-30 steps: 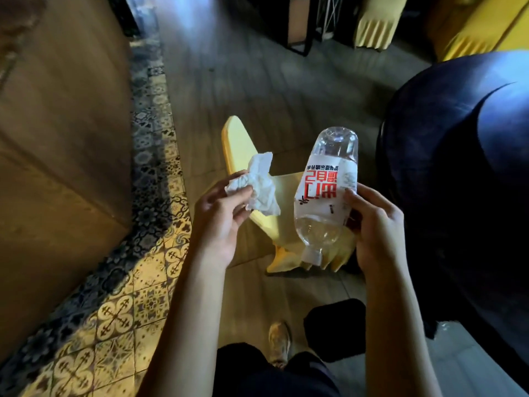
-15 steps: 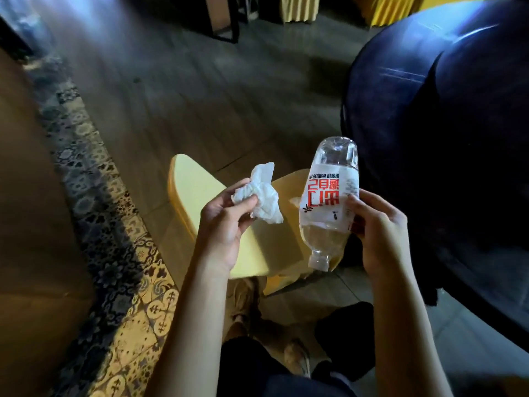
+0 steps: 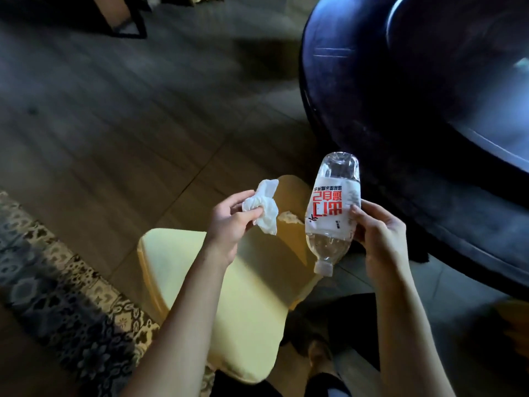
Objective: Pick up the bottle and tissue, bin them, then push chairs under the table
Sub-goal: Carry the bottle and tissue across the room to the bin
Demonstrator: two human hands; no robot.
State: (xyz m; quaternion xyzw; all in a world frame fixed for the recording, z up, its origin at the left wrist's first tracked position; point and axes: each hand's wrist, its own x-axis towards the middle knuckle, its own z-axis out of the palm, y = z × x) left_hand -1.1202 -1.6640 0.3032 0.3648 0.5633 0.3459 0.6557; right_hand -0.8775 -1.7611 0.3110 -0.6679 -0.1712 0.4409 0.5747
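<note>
Left hand point(image 3: 229, 222) pinches the crumpled white tissue point(image 3: 263, 206) between thumb and fingertips, just as it did half a second ago, but the view has swung: the yellow chair point(image 3: 217, 305) that earlier lay beyond the hands now sits directly beneath the forearms and fills the lower middle of the frame. On the far left a strip of patterned floor tiles point(image 3: 57, 282) in dark blue and cream runs diagonally, narrower than before, beside broad grey-brown floor planks point(image 3: 128, 124) with a matt wood grain. The chair wears a smooth, soft fabric cover with rounded corners; a small pale scrap lies on its seat just beside the tissue, too blurred to identify. To the right, the right hand point(image 3: 380, 239) wraps around the clear plastic bottle point(image 3: 332, 213), held upside down and tilted, cap toward the person, its white label printed in red characters. The bottle is held over the chair's right edge, close to the round table point(image 3: 372, 116), whose dark draped cloth now bulks larger at upper right. Dark trousers and a shoe show below.
</note>
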